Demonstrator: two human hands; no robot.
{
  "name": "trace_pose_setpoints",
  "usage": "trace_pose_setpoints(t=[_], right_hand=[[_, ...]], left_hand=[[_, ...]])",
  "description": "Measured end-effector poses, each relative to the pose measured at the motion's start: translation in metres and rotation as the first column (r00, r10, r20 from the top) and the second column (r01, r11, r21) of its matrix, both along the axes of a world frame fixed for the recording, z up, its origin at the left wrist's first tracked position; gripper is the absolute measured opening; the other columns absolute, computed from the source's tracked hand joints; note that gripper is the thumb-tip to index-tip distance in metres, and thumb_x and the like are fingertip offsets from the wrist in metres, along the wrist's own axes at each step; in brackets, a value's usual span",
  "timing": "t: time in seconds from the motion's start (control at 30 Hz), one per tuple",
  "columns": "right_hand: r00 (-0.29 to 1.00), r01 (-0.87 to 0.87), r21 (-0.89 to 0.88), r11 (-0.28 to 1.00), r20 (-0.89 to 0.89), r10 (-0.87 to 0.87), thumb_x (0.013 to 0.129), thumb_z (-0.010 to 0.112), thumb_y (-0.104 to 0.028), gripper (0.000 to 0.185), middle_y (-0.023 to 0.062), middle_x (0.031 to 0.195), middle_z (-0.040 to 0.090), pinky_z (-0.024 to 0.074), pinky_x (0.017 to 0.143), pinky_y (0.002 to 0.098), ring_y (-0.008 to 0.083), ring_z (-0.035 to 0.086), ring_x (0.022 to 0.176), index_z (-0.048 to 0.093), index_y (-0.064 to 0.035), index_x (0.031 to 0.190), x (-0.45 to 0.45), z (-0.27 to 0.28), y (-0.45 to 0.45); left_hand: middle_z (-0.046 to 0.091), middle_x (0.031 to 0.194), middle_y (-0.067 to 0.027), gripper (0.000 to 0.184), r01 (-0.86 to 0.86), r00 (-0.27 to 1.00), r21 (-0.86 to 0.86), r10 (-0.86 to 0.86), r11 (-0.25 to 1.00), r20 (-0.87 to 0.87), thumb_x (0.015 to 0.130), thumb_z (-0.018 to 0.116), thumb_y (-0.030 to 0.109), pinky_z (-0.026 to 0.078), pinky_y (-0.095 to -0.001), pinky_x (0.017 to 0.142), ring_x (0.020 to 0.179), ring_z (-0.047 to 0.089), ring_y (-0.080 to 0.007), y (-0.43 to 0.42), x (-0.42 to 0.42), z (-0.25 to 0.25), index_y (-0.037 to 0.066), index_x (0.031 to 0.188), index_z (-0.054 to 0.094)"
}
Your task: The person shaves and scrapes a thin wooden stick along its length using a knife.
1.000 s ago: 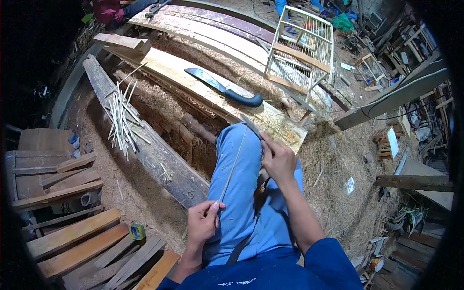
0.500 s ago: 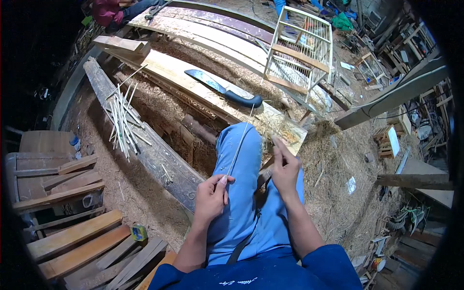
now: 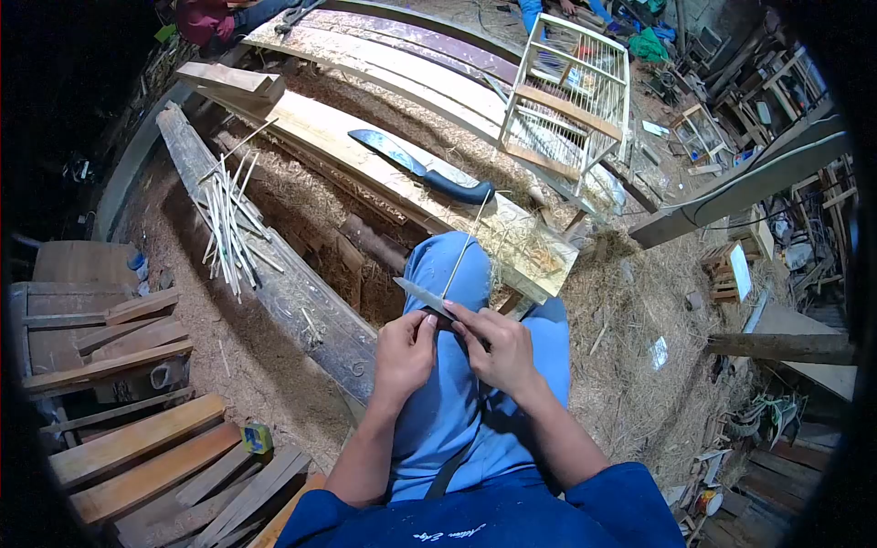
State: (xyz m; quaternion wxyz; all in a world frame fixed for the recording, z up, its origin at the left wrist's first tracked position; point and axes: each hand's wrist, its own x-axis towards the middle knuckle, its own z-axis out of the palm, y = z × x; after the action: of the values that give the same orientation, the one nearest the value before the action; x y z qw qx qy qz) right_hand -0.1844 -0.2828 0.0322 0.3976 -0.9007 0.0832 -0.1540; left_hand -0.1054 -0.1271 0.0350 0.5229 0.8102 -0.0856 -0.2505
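Observation:
Over my left knee, my left hand [image 3: 403, 356] is closed on the near end of a thin wooden stick [image 3: 468, 242]. The stick slants up and away, its far end near the handle of a big knife. My right hand [image 3: 499, 349] has come right beside the left and grips a small knife [image 3: 422, 293]. Its blade points up and left and crosses the stick just above my fingers; the handle is mostly hidden in my hand. The big knife [image 3: 420, 168], with a dark handle, lies flat on a pale plank [image 3: 333, 131].
A bundle of thin sticks [image 3: 230, 224] rests on a weathered board [image 3: 306, 290] at left. A wooden birdcage [image 3: 568, 105] stands at the upper right. Cut boards [image 3: 146, 438] and a yellow tape measure [image 3: 257, 438] lie lower left. People sit at the far side.
My right hand has moved left and down from beside my right knee to meet my left hand. The small knife's blade now shows plainly across the stick.

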Motion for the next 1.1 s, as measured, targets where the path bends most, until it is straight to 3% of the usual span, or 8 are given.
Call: trace_pose_setpoints(t=[0.03,0.17,0.23,0.57,0.87,0.97,1.03,1.1], right_hand=[[1.000,0.008,-0.006,1.000,-0.007,-0.008,0.091,0.070,-0.019,0.038,0.0090,0.068,0.057,0.0469,0.051,0.0446,0.0306,0.062,0.057,0.070,-0.0261,0.128,0.000,0.000,0.000],[0.999,0.024,-0.064,0.998,-0.031,-0.026,0.092,0.069,-0.021,0.037,0.0082,0.068,0.057,0.0470,0.050,0.0448,0.0304,0.061,0.055,0.070,-0.0277,0.128,-0.002,0.001,0.002],[0.999,0.049,-0.082,0.995,-0.006,-0.050,0.092,0.069,-0.023,0.037,0.0071,0.069,0.057,0.0470,0.049,0.0449,0.0299,0.061,0.055,0.069,-0.0289,0.129,-0.002,-0.002,0.003],[0.999,0.042,-0.146,0.988,0.013,-0.040,0.091,0.070,-0.023,0.037,0.0056,0.067,0.054,0.0469,0.048,0.0420,0.0276,0.060,0.053,0.070,-0.0285,0.128,0.000,-0.007,0.005],[0.994,0.111,-0.179,0.978,0.041,-0.105,0.091,0.071,-0.022,0.038,0.0041,0.068,0.056,0.0472,0.048,0.0413,0.0259,0.060,0.053,0.070,-0.0285,0.128,0.005,-0.015,-0.004],[0.987,0.162,-0.161,0.974,0.016,-0.161,0.092,0.071,-0.022,0.037,0.0047,0.071,0.058,0.0487,0.051,0.0421,0.0269,0.061,0.055,0.070,-0.0287,0.128,0.016,-0.016,-0.021],[0.972,0.229,-0.210,0.951,-0.009,-0.236,0.092,0.070,-0.021,0.036,0.0066,0.071,0.059,0.0501,0.055,0.0432,0.0281,0.063,0.059,0.071,-0.0291,0.127,0.024,-0.022,-0.036],[0.958,0.258,-0.191,0.947,-0.075,-0.277,0.093,0.068,-0.019,0.034,0.0080,0.072,0.062,0.0513,0.059,0.0431,0.0289,0.065,0.064,0.071,-0.0266,0.126,0.028,-0.019,-0.046]], left_hand=[[0.068,0.067,-0.0126,0.023,-0.009,0.997,0.056,0.005,0.998,0.072,0.100,0.057,0.012,0.048,-0.0338,0.056,0.058,0.063,-0.0153,0.000,0.000,0.001,-0.004,0.095,0.072],[0.071,0.076,-0.0169,0.021,-0.024,0.998,0.025,0.023,0.999,0.063,0.099,0.058,0.012,0.050,-0.0343,0.061,0.064,0.067,-0.0183,-0.004,-0.006,0.011,-0.003,0.098,0.072],[0.055,0.058,0.0031,0.024,-0.051,0.991,-0.071,0.059,0.996,0.121,0.103,0.057,0.014,0.036,-0.0241,0.046,0.051,0.049,-0.0038,-0.002,-0.011,0.005,-0.001,0.097,0.075],[0.054,0.054,0.0006,0.023,-0.058,0.969,0.011,0.053,0.998,0.240,0.101,0.060,0.016,0.036,-0.0266,0.045,0.049,0.049,-0.0039,0.013,-0.020,0.015,0.000,0.094,0.074],[0.052,0.053,0.0033,0.024,-0.013,0.996,0.073,0.006,0.997,0.091,0.102,0.059,0.016,0.035,-0.0251,0.045,0.047,0.047,-0.0036,0.044,-0.041,0.023,-0.001,0.092,0.073],[0.055,0.054,-0.0029,0.021,-0.057,0.996,0.086,0.063,0.995,-0.069,0.099,0.062,0.015,0.036,-0.0280,0.046,0.049,0.049,-0.0053,0.066,-0.058,0.022,0.000,0.092,0.075],[0.052,0.055,0.0051,0.024,-0.030,0.995,0.042,0.034,0.999,-0.092,0.104,0.057,0.014,0.033,-0.0213,0.044,0.046,0.045,-0.0016,0.078,-0.065,0.025,-0.002,0.093,0.072],[0.052,0.055,0.0050,0.024,-0.086,0.980,0.003,0.085,0.996,-0.179,0.104,0.057,0.014,0.031,-0.0210,0.043,0.045,0.044,-0.0013,0.079,-0.066,0.029,-0.003,0.094,0.071]])
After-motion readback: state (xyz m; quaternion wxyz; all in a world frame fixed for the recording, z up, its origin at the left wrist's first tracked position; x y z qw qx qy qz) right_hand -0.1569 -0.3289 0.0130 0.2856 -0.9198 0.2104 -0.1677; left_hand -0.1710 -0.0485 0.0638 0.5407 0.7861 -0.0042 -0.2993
